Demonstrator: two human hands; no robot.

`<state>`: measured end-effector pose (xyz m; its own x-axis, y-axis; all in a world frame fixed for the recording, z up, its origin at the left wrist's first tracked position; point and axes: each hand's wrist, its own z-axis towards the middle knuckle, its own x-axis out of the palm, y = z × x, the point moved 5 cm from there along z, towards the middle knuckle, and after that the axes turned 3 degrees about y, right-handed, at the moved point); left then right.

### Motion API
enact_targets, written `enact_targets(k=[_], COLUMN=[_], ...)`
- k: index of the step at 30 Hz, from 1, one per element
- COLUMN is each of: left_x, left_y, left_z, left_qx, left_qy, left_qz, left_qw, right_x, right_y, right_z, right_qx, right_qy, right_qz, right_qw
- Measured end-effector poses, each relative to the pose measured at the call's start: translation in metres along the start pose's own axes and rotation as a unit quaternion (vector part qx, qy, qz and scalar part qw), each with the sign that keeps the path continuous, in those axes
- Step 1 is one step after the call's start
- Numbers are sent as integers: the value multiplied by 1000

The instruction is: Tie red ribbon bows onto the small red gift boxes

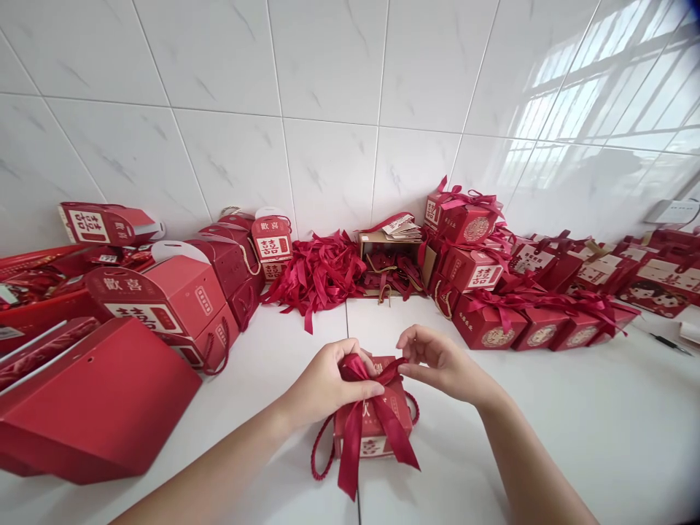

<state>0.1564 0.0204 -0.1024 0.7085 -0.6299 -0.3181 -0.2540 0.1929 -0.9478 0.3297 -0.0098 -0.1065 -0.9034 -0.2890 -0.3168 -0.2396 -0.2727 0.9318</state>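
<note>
A small red gift box with a rope handle on each side stands on the white table in front of me. On its top lies a dark red ribbon bow, with two tails hanging over the front. My left hand is closed on the ribbon near the knot, the thumb across it. At the box's upper right, my right hand has thumb and index finger at a loop of the ribbon, pinching its edge, with the other fingers curled.
Red boxes and a red basket stand left. A ribbon pile and an open carton are by the tiled wall. Ribboned boxes, red bags and a pen are right.
</note>
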Motion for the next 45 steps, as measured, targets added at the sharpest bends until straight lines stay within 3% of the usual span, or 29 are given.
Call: enact_targets(k=[4,8,13,22,34,37,41,45], left_x=[1,2,-1,-4,4,3,-4,-14], left_y=[0,-1,-3,6,8,5,2,5], left_z=[-1,-1,0,3,4,5,6,9], left_qx=[-14,1,6,-20,-13,2,21,36], left_qy=[16,11,-13,-11,16,14,-2,-64], left_qz=[1,-2,-18,-12,-14,3,29,53], left_qw=[1000,1000,1000,1000,1000,1000,999,996], right_x=[5,9,11,8,-2,-2,-4,-4], right_y=[-3,1,2,6,8,0,-12,-7], right_z=[2,4,3,1,-1,2,5,4], right_qx=[41,22,15,-7,-43,-25,18,-35], right_qy=[18,14,28,44,51,49,36,1], right_qz=[-77,-138,-128,-125,-169,-159,-136,-84], right_qw=[996,990,991,991,983,986,990,996])
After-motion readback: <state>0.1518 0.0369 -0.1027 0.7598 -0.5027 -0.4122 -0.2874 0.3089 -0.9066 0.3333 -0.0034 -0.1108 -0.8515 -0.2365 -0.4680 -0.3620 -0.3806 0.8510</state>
